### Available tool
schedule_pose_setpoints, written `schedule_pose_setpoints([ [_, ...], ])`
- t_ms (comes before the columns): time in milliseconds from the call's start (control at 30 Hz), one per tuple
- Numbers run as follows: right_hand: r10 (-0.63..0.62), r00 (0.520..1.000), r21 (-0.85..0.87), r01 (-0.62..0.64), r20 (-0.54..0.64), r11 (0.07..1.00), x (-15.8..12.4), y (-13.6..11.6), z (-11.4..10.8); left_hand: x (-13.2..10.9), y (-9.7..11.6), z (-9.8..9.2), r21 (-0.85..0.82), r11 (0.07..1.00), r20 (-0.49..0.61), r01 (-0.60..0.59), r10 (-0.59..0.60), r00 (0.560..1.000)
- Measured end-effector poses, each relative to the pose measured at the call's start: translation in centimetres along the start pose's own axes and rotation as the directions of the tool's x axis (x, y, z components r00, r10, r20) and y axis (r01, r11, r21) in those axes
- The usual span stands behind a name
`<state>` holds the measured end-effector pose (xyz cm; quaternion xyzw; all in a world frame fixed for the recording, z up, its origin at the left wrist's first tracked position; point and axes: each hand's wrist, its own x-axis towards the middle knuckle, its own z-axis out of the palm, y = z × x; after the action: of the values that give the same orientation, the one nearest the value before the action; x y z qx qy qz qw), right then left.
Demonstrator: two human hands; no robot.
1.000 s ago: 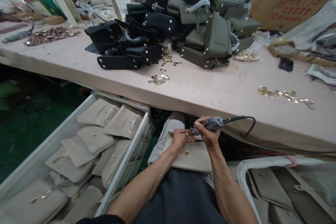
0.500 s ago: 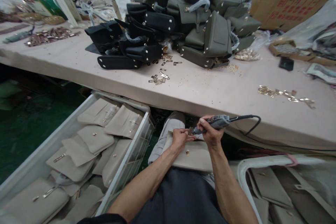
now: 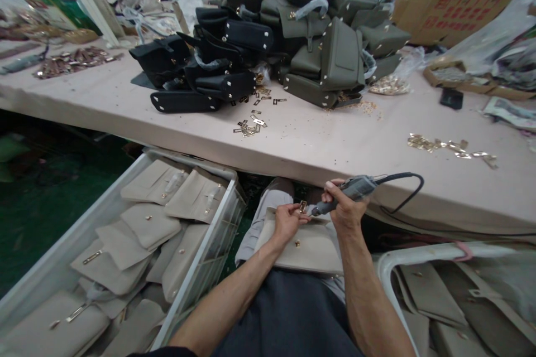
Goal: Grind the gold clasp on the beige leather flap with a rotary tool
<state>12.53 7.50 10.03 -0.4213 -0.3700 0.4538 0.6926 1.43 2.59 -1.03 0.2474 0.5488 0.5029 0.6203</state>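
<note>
A beige leather bag flap (image 3: 307,251) lies on my lap, with a small gold stud near its middle. My left hand (image 3: 288,220) pinches a small gold metal fitting (image 3: 302,206) at the flap's top edge. My right hand (image 3: 347,211) is wrapped around a grey corded electric screwdriver (image 3: 350,190), whose tip points down-left at the fitting. The tool's black cord (image 3: 408,189) loops off to the right under the table edge.
A pink worktable (image 3: 318,145) spans the view, bearing piles of black bags (image 3: 201,70) and olive bags (image 3: 330,39) and loose gold fittings (image 3: 452,146). A white crate (image 3: 104,201) of beige flaps stands at my left, another white bin (image 3: 419,259) at my right.
My right hand has tilted the screwdriver's rear end up and to the right, with the cord loop rising. My left hand keeps its pinch on the fitting.
</note>
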Motion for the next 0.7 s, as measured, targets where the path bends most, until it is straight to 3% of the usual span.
schedule_pose_setpoints([
  [167,0.003,0.999,0.041,-0.001,-0.045,0.999,0.6,-0.8,-0.3,-0.8,-0.4,0.1,0.331,0.921,-0.031,-0.205,0.227,0.973],
  [300,0.009,0.997,0.035,-0.007,-0.076,0.999,0.7,-0.4,-0.9,-1.3,0.1,0.5,0.647,0.684,0.038,-0.336,0.411,0.911],
  [400,0.036,0.995,-0.034,-0.04,-0.098,0.999,0.9,0.1,-1.9,-1.1,0.0,1.0,0.762,0.539,0.094,-0.36,0.458,0.884],
  [567,0.223,0.973,-0.303,-0.231,-0.062,0.925,1.2,0.5,-4.0,-0.5,-1.3,1.7,0.712,0.592,0.08,-0.377,0.465,0.882],
  [633,0.331,0.944,-0.414,-0.3,0.003,0.859,1.1,1.0,-4.8,-0.3,-1.6,1.8,0.726,0.578,0.096,-0.373,0.453,0.887],
  [700,0.369,0.927,-0.493,-0.292,0.063,0.82,1.0,1.9,-5.3,-0.2,-1.7,1.9,0.749,0.549,0.116,-0.37,0.441,0.89],
])
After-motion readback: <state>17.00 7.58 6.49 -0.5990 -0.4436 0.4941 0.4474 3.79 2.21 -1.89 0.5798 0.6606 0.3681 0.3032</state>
